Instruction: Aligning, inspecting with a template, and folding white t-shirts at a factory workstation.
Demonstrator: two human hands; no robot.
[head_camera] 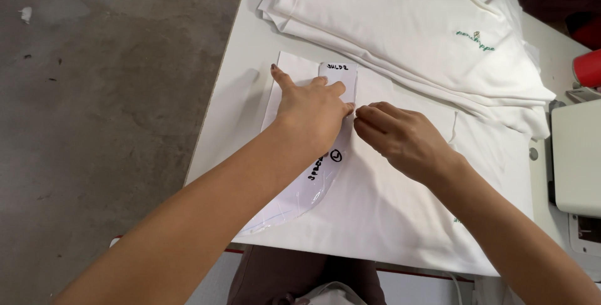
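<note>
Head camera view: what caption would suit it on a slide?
Left hand presses a curved clear template onto white fabric; right hand pinches at its edge.

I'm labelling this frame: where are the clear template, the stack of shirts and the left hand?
Template (300, 202): head view, its rounded lower end.
Shirt stack (400, 17): head view, top shirt's middle.
Left hand (313, 111): head view, back of the hand.

White fabric (400, 205), clear template (294, 202)
</note>
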